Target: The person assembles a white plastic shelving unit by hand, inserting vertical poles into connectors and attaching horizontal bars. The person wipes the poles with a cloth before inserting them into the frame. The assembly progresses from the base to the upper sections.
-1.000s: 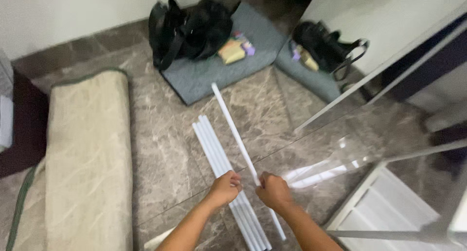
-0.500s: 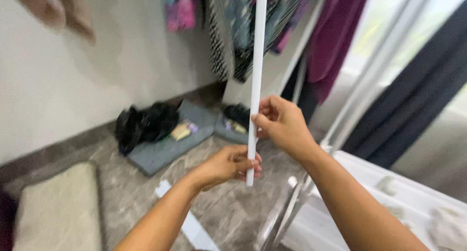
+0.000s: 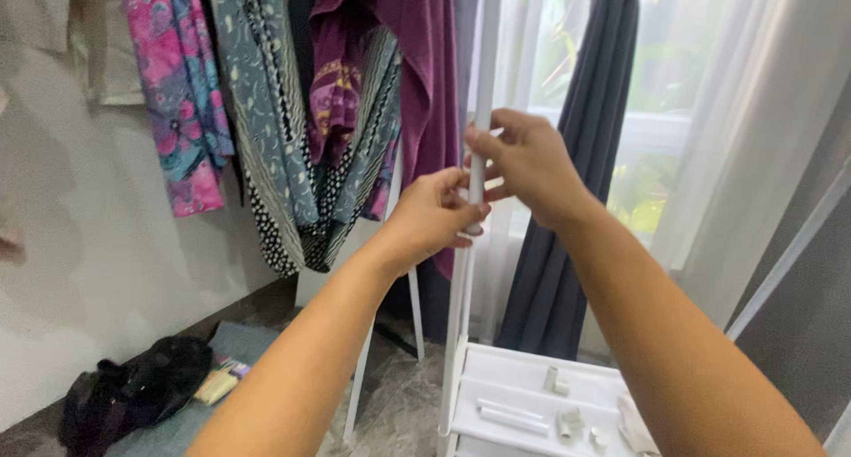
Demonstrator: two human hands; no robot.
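Observation:
A long white tube stands upright in front of me, held in both hands. My left hand grips its lower end, right above the top of a white upright post of a rack. My right hand is closed on the tube a little higher. The post rises from the corner of a white shelf tray that holds short white tubes and small connector pieces. The tube's top runs out of view.
Patterned and purple clothes hang on a rack at the left and centre. A dark grey curtain and sheer white curtains cover a window behind. A black bag lies on a grey mat on the marble floor, low left.
I picked one white tube off the floor and raised it upright. My view swung from the floor up to the rack, and the tube's lower end now meets the white post.

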